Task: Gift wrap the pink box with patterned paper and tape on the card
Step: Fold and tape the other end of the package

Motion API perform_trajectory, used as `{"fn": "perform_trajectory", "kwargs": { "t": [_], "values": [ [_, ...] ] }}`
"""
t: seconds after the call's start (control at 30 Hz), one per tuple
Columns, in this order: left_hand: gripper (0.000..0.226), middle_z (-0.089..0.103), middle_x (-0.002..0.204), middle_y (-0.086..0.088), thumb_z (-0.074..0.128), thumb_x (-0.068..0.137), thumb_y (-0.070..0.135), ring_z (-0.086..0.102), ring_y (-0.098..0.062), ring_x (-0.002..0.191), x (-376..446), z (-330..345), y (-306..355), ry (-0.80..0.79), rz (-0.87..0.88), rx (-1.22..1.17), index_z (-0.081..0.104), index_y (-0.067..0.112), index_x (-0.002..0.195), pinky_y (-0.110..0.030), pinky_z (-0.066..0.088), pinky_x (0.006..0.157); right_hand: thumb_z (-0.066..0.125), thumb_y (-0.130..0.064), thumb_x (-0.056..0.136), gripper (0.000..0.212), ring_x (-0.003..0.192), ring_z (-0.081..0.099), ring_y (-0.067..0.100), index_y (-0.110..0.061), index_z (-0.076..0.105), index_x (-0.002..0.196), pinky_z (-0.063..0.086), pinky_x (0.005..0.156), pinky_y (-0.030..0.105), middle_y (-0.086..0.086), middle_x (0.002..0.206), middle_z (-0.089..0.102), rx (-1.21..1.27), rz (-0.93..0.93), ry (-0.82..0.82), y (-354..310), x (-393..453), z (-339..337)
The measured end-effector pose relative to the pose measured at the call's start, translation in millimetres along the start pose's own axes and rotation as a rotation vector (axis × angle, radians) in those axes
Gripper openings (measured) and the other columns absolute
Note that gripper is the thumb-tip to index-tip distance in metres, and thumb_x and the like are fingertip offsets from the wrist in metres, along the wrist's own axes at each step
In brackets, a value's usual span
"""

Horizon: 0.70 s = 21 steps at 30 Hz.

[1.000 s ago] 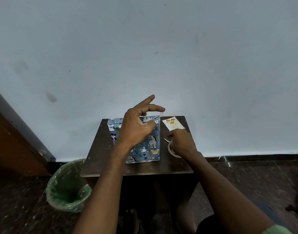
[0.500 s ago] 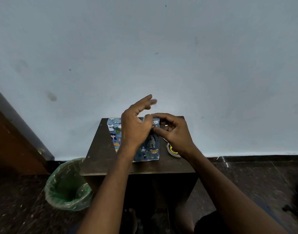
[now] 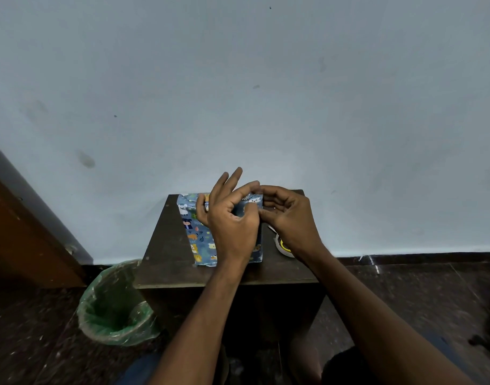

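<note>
The box [image 3: 200, 234], wrapped in blue animal-print paper, lies on a small dark table [image 3: 168, 254]. My left hand [image 3: 231, 220] is over the box. Its thumb and curled index finger pinch the paper at the far right corner, its middle and ring fingers stick up, and its little finger touches the top. My right hand [image 3: 289, 215] meets it there, with curled fingers and thumb at the same corner and right edge. No strip of tape shows between the fingers. A tape roll [image 3: 283, 247] lies on the table under my right wrist. The card is hidden behind my right hand.
The table stands against a pale blue wall. A bin lined with a green bag [image 3: 114, 304] sits on the dark floor at the table's left. A brown wooden door or panel [image 3: 21, 234] is at the far left. My legs are under the table.
My right hand left the tape roll and moved up to the box's far right corner, covering the card. My left index finger, stretched out before, curled down to meet the thumb.
</note>
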State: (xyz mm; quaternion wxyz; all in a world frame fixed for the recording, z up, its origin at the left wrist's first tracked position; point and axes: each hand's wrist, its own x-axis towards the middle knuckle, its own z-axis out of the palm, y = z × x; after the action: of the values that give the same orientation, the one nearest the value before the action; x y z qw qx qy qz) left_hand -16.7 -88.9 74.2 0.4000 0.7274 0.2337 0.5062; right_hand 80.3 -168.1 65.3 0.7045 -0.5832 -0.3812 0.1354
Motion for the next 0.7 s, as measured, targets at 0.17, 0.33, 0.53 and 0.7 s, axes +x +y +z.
{"fn": "perform_trajectory", "kwargs": {
  "t": [0.17,0.33,0.53,0.7],
  "values": [
    [0.040,0.065,0.143,0.022,0.059,0.078,0.015,0.045,0.000,0.146,-0.8,-0.9,-1.9,0.005,0.004,0.028,0.083,0.033,0.105,-0.030,-0.001,0.127,0.081,0.003,0.085,0.042,0.111,0.074,0.023,-0.007,0.073,0.125,0.057,0.102,0.047,0.003,0.117,0.078,-0.025,-0.009,-0.013,0.6,0.1,-0.4],
    [0.039,0.065,0.142,0.022,0.061,0.079,0.013,0.049,-0.002,0.142,-2.5,0.5,-3.6,0.027,0.017,0.042,0.083,0.034,0.104,-0.035,0.001,0.129,0.060,0.006,0.095,0.029,0.079,0.070,0.022,0.000,0.073,0.121,0.059,0.075,0.035,0.005,0.097,0.079,0.049,0.024,-0.020,-7.6,-1.1,-1.8],
    [0.041,0.063,0.145,0.019,0.059,0.080,0.013,0.049,-0.002,0.142,-5.2,2.1,-7.3,0.042,0.044,0.053,0.082,0.033,0.107,-0.040,0.003,0.129,0.050,-0.008,0.107,0.029,0.086,0.070,0.028,-0.003,0.078,0.113,0.057,0.070,0.041,0.016,0.102,0.078,0.084,0.096,0.041,-11.6,2.0,2.6],
    [0.042,0.062,0.148,0.018,0.058,0.080,0.015,0.048,-0.003,0.144,-6.5,1.6,-10.0,0.037,0.053,0.070,0.082,0.032,0.110,-0.038,0.002,0.129,0.054,-0.010,0.106,0.026,0.084,0.071,0.022,-0.004,0.080,0.107,0.057,0.067,0.039,0.012,0.096,0.078,0.094,0.130,0.095,-13.4,4.2,6.8]
  ]
}}
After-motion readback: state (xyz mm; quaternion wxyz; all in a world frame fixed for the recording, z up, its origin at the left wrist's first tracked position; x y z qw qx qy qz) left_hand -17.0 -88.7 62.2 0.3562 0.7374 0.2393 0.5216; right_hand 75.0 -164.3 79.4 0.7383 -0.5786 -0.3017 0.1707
